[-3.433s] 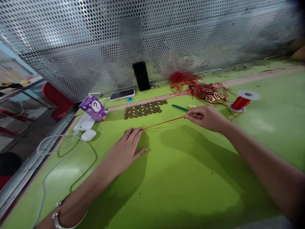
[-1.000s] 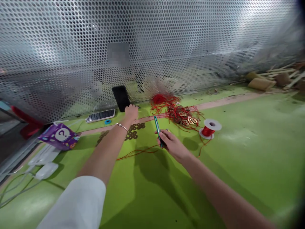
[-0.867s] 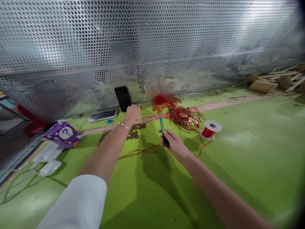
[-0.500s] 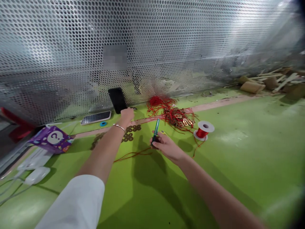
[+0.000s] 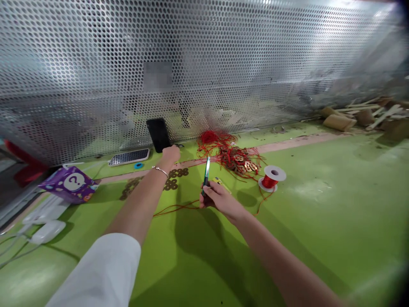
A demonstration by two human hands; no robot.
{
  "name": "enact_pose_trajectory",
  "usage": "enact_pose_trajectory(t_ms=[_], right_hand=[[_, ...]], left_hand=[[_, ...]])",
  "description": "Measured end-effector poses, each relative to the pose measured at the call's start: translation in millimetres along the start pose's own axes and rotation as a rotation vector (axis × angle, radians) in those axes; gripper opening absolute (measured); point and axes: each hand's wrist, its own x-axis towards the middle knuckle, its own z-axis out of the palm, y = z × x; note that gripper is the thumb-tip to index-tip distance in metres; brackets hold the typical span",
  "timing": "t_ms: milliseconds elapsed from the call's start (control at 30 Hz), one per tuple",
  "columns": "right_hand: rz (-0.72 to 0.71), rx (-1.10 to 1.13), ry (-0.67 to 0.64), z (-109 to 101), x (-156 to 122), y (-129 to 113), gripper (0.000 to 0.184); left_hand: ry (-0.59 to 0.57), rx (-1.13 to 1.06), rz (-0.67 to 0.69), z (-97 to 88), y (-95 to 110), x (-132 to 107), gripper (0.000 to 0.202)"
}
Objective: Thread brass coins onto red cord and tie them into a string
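My right hand (image 5: pixel 220 198) is closed around a slim upright tool (image 5: pixel 206 175) with green edges, a pale shiny middle and a dark lower part; its exact kind is unclear. My left hand (image 5: pixel 171 154) is curled at the base of the leaning black phone (image 5: pixel 159 135). Its fingers point away from me, and whatever they hold is hidden. Brown clover-shaped pieces (image 5: pixel 179 172) lie in rows beside my left forearm. Loose red cord (image 5: pixel 179 207) runs across the green table between my arms. Beyond my right hand is a pile of bronze-coloured pieces with red cords (image 5: pixel 239 160).
A white spool of red cord (image 5: pixel 270 182) stands to the right. A flat phone (image 5: pixel 129 157), a blue ring (image 5: pixel 138 165), a purple box (image 5: pixel 72 184) and white chargers with cables (image 5: pixel 47 231) lie left. Perforated metal (image 5: pixel 223 64) walls the back; wooden pieces (image 5: pixel 340 122) lie far right.
My right hand has shifted slightly left and down, and the tool in it stands more upright. More of a yellow item behind that hand shows. My left hand stays near the black phone.
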Motion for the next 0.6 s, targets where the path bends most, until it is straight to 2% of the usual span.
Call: enact_pose_trajectory(t_ms=[100, 167, 267, 367, 433, 533, 600], right_hand=[[0.03, -0.045, 0.088, 0, 3, -1, 0.03], [0.023, -0.058, 0.159, -1, 6, -3, 0.028], [-0.014, -0.033, 0.234, -2, 7, -6, 0.028], [-0.036, -0.033, 0.261, -1, 5, -10, 0.029], [-0.065, -0.069, 0.269, 0, 4, -11, 0.029], [-0.114, -0.106, 0.285, 0, 3, -10, 0.031], [-0.119, -0.107, 0.294, 1, 2, -10, 0.032]], left_hand=[[0.039, -0.015, 0.04, -2.6, 0, -3, 0.039], [0.106, -0.036, 0.082, -5.9, 1, -8, 0.041], [0.302, -0.159, 0.172, -13.3, 5, -27, 0.041], [0.474, -0.332, 0.2, -20.4, 4, -59, 0.037], [0.452, -0.389, 0.175, -22.1, -3, -83, 0.032], [0.292, -0.357, 0.182, -18.4, -19, -112, 0.029], [0.213, -0.306, 0.218, -14.4, -26, -123, 0.03]])
